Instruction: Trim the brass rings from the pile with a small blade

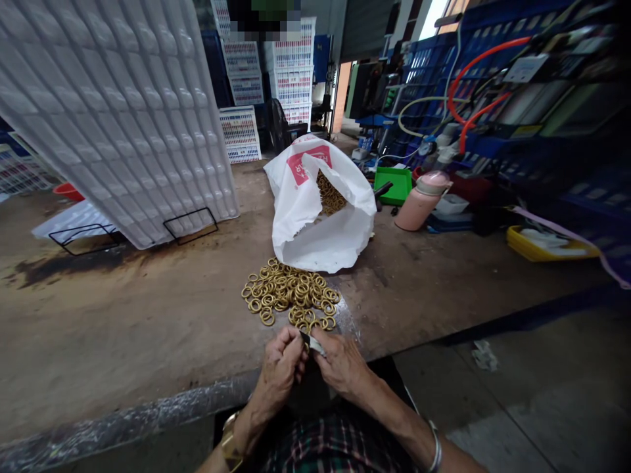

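Note:
Just over the table's front edge, my left hand [282, 363] and my right hand [344, 363] meet, both with fingers closed. A small flat tool, dark at one end and whitish at the other [314, 343], is gripped in my right hand, its dark end against the left fingertips. A bit of a gold-coloured ring [306, 349] shows at my left fingers, mostly hidden. Right beyond the hands lies a loose pile of gold-coloured metal rings [290, 289]. Behind the pile, a torn white sack [325, 240] lies on its side with more rings inside.
On the left of the wooden table [162, 315], a tall stack of clear plastic trays [148, 118] leans by black wire stands [191, 225]. To the right are a pink bottle [422, 200], a green tray [393, 186] and a yellow tray [547, 246]. White crates [293, 72] are stacked behind.

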### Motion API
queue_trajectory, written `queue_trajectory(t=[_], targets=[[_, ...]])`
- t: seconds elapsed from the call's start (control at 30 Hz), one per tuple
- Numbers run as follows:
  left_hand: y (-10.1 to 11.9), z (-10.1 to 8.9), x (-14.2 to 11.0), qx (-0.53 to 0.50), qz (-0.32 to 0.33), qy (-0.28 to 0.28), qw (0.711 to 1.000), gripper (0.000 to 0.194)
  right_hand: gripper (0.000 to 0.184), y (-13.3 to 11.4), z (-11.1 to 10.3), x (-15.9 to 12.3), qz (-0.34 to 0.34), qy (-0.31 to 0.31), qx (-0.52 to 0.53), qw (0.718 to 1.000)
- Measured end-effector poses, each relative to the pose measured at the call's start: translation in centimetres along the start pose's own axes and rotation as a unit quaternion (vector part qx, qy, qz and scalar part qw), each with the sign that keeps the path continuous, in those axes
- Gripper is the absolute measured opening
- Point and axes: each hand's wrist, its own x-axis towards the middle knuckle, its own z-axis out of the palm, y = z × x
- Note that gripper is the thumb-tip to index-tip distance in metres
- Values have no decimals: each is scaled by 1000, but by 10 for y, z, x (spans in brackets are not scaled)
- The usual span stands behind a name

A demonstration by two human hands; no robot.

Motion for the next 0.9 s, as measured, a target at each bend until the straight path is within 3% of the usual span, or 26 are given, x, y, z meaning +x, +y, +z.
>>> queue_trajectory(t=[0.17, 0.27, 0.4, 0.67, 0.9], targets=[[5, -1, -13, 3, 15, -36, 999, 32, 23, 18, -3, 0, 35, -9, -51, 998], [8, -3, -18, -60, 8, -78, 995, 27, 22, 37, -9, 0, 95, 38, -79, 992], [6, -8, -12, -186, -36, -76, 979, 25, 22, 50, -13, 3, 141, 110, -94, 979], [1, -11, -2, -213, -53, -47, 974, 24, 14, 36, -12, 13, 156, 103, -124, 975], [0, -16, 0, -283, -102, -67, 951, 25, 17, 36, -13, 18, 187, 90, -135, 969]])
